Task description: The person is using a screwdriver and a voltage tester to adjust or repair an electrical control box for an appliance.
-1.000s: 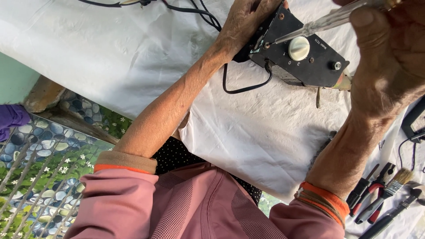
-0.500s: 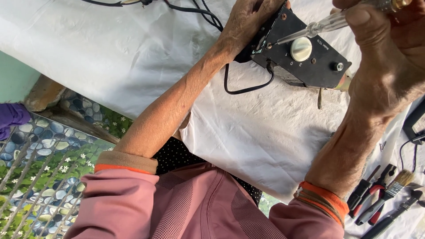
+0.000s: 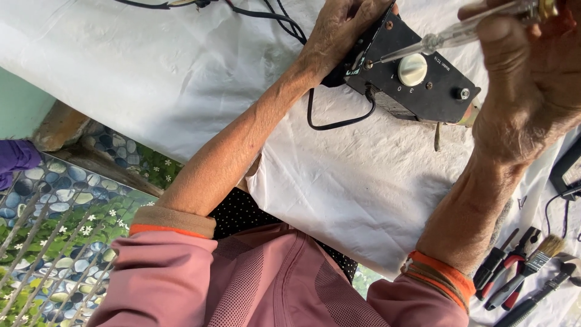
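— What's that on the table?

— A black control box (image 3: 411, 75) with a pale round knob (image 3: 413, 69), lying on the white cloth (image 3: 181, 66) at the far edge. The screwdriver (image 3: 460, 31) has its tip on a small screw near the box's corner.

— Who's got what?

— The right hand (image 3: 532, 79) is clenched round the screwdriver's clear handle. The left hand (image 3: 342, 30) grips the box's end, holding it down.

— Anything beside it?

— A black cable (image 3: 339, 118) loops out from under the box. Off by the right forearm lie red-handled pliers (image 3: 505, 272) and a small brush (image 3: 538, 257), well apart from the box
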